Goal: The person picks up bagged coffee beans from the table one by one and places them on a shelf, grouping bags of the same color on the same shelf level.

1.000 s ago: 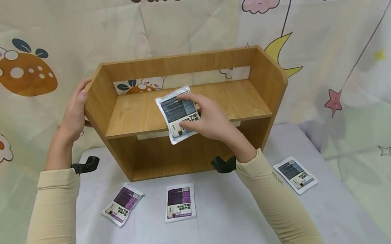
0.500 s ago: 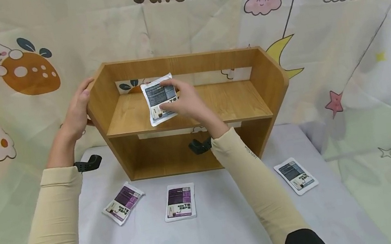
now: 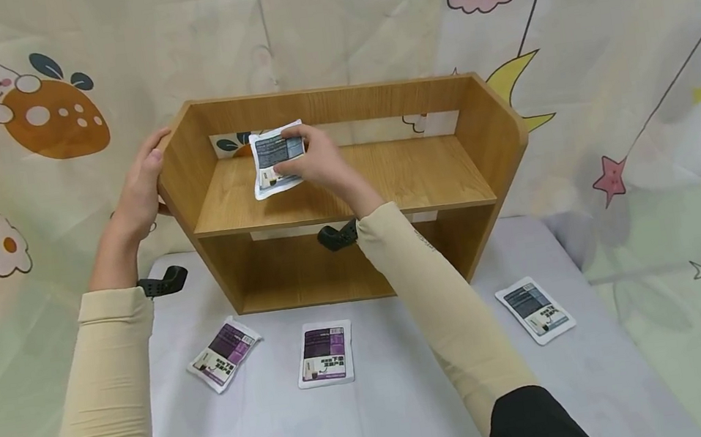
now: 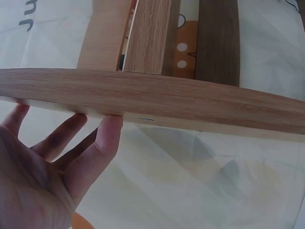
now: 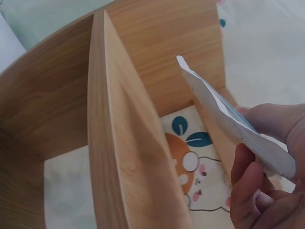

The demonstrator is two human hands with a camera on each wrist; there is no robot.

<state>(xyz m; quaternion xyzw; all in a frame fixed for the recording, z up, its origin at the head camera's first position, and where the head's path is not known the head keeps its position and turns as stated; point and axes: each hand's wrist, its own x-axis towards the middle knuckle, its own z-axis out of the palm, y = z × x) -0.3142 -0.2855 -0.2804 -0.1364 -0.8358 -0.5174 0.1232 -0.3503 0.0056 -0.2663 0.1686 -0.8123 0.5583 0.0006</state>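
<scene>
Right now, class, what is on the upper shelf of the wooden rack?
Only a grey-label sachet, held by the right hand near the upper shelf back left. The board under the sachet and hand is hidden.

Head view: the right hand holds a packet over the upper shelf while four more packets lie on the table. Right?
Not quite: the head view shows three packets on the table, not four. The right hand does hold a packet over the upper shelf.
</scene>
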